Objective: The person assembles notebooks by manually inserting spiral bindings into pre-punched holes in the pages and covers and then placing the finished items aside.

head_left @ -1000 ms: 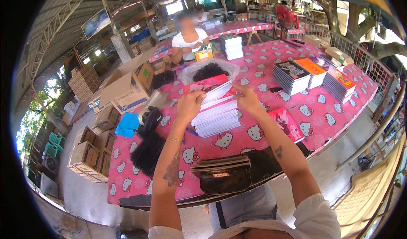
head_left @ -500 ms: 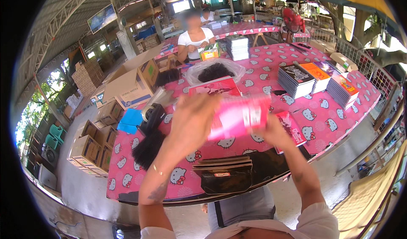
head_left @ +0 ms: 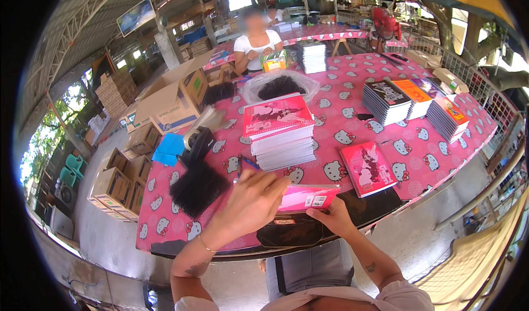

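Note:
Both my hands hold one pink notebook (head_left: 309, 196) low over the near table edge. My left hand (head_left: 250, 202) lies across its left part, and my right hand (head_left: 330, 218) grips its lower right corner from below. Just beyond it stands a tall stack of spiral notebooks (head_left: 280, 130) with a red-pink cover on top. A single pink notebook (head_left: 367, 167) lies flat to the right of the stack. A dark bag (head_left: 292, 231) sits under my hands at the table edge.
The table wears a pink cartoon-cat cloth (head_left: 386, 96). Further notebook stacks (head_left: 410, 98) stand at the right. A black bundle (head_left: 197, 187) lies left, a clear bag of dark items (head_left: 280, 86) behind the stack. A seated person (head_left: 254, 45) faces me. Cardboard boxes (head_left: 168, 98) crowd the left.
A second ago both hands were on the tall stack. They lifted one pink notebook off it and brought it down toward me, to the near table edge.

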Motion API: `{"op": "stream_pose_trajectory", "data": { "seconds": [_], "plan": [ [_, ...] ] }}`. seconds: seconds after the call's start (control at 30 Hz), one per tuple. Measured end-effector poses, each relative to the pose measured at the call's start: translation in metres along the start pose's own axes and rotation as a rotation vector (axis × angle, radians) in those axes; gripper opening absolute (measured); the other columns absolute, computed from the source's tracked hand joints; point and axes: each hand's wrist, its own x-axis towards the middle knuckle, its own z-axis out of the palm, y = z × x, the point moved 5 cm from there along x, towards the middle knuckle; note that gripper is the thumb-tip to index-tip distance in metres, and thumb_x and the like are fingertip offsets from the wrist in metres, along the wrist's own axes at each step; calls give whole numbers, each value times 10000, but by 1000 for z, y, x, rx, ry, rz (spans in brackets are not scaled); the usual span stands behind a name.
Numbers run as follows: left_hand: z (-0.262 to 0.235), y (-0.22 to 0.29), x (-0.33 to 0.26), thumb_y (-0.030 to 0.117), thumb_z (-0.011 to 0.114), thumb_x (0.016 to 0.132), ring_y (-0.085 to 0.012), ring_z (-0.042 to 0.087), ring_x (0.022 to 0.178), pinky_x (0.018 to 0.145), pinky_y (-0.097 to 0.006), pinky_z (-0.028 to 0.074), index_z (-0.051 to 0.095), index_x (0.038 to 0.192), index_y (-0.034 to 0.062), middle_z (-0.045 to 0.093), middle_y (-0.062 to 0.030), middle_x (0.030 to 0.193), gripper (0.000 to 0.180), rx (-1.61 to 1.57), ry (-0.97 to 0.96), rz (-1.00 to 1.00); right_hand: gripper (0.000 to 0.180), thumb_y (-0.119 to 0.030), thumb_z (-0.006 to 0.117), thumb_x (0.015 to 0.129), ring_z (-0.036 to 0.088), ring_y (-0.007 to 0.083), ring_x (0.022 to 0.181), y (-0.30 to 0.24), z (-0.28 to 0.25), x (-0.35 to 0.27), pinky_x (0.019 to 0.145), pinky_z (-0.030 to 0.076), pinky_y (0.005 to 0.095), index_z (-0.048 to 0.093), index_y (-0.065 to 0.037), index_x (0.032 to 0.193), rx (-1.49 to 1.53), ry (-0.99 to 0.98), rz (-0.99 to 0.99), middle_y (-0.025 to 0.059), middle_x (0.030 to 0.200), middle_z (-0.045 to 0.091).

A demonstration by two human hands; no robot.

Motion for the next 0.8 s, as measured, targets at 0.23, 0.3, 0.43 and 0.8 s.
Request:
{"op": "stream_pose_trajectory", "data": {
  "seconds": [0.23,0.3,0.43,0.8],
  "plan": [
    [65,-1,-95,307,571,1024,-314,331,1500,1226,-447,213,514,1470,14,420,-211,1570,537,172,190,-393,702,-80,768,905,572,173,1194,21,21,-12,1039,455,323,374,-13,1482,287,3,-2,121,1298,579],
    [103,-22,-144,331,519,1045,-311,389,1449,1185,-422,271,519,1446,-17,465,-216,1519,531,-240,427,-773,761,-124,804,878,574,187,1203,23,23,-14,1029,467,346,361,-11,1487,274,131,-55,124,1298,573],
    [149,-54,-177,306,505,1057,-351,595,1266,1040,-405,468,603,1345,-51,659,-217,1309,469,-925,654,-892,551,-117,829,850,633,172,1079,47,-4,-7,975,480,318,549,6,1309,-27,120,-50,111,1135,660],
    [108,-162,-192,73,684,919,-386,658,847,710,-463,542,651,1038,-13,658,-203,1036,150,333,384,-819,744,-198,861,810,529,250,1264,1,-31,-4,1072,409,397,483,8,1417,-69,261,-251,136,1298,580]
  ]
}}
